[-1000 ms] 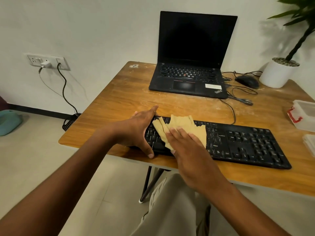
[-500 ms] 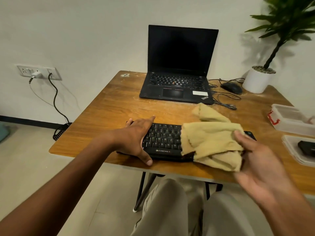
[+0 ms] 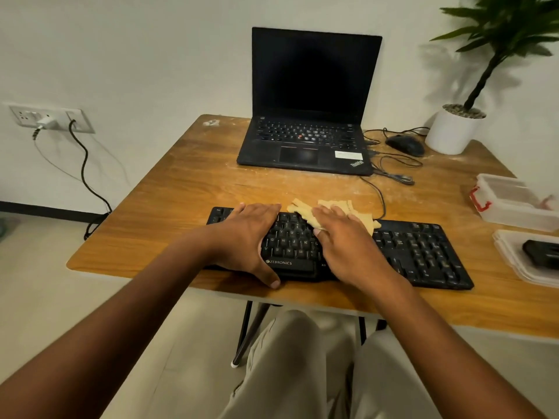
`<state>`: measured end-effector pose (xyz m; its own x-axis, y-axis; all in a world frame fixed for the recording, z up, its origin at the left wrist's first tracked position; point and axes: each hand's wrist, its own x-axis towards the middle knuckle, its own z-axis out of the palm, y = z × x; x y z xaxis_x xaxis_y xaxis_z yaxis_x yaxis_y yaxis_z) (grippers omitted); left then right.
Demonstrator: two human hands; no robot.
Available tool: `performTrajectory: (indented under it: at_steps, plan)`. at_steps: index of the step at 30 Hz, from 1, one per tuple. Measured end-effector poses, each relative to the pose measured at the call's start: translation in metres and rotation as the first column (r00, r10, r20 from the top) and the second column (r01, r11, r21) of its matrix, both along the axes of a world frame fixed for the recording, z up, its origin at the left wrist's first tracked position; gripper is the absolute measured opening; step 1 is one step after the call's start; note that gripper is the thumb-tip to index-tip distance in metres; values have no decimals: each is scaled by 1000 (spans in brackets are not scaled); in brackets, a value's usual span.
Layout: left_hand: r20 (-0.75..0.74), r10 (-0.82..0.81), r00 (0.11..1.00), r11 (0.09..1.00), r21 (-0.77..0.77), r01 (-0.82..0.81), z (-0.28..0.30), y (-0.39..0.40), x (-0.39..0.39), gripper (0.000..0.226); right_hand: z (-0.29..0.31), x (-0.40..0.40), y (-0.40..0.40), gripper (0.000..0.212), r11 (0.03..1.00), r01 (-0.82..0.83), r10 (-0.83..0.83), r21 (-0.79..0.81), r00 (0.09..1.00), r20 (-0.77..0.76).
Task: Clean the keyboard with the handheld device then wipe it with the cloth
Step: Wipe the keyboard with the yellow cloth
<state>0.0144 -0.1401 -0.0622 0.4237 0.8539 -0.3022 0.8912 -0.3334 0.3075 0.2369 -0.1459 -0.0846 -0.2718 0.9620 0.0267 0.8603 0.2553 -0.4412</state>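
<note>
Head view, looking down: my right hand lies flat, fingers straight, pressing the yellow cloth onto the upper middle of the black keyboard; nothing gripped, just palm and fingers on top. The cloth pokes out past my fingertips, over the keyboard's far edge and onto the wood. My left hand spans the keyboard's left part, fingers stretched to the far edge, thumb at the near edge by the ZEBRONICS label, bracing the board front to back rather than curling round it. The keyboard lies near the front edge of the wooden table, skewed a little, its cable running back toward the laptop. The laptop is open at the table's far side, screen dark. Right of it a black mouse with looped cables, then a white pot with a green plant at the far right corner. On the right edge, a clear plastic box with a red latch, and nearer me a clear tray holding a dark object, partly cut off by the frame, can't tell what it is. Left wall has a socket strip with a white charger and a black cord hanging to the floor. My knees in light trousers show below the table.
</note>
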Motion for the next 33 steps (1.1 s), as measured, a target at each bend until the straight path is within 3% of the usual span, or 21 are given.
performTrajectory:
  at_steps: [2,13,15,17,19,21,24,26,28,30,33]
  plan:
    - [-13,0,1000,1000,-4,0,2,0,2,142,-2,-4,-3,53,998,-53,51,23,996,79]
    - [-77,-2,997,999,-32,-1,3,3,5,140,5,7,-83,55,990,-138,137,0,980,147]
    - [-77,-4,997,1000,-24,2,2,3,4,139,11,10,-95,53,993,-106,108,-58,994,29]
    - [-76,-10,997,1000,-16,9,3,2,3,140,22,13,-103,46,993,-12,-20,-117,962,-272]
    - [-69,-15,997,1000,-12,14,3,2,3,140,34,18,-103,38,973,86,-194,-214,807,-558]
    - [-64,-15,998,1000,-11,14,3,2,3,141,48,26,-93,31,937,132,-337,-324,593,-732]
    - [-72,-12,997,1000,-12,11,3,3,3,142,73,36,-65,26,895,201,-442,-399,270,-855]
    - [-74,-12,997,1000,-17,11,3,2,3,142,88,38,-44,26,894,272,-412,-356,191,-891]
    - [-71,-13,997,1000,-17,11,4,2,3,142,95,32,-26,26,919,316,-326,-235,278,-903]
    - [-66,-11,998,1000,-16,10,4,2,3,142,91,20,-13,30,941,333,-244,-61,543,-803]
    - [-64,-10,998,1000,-15,9,4,2,2,142,58,-1,-5,44,984,167,-135,57,922,-363]
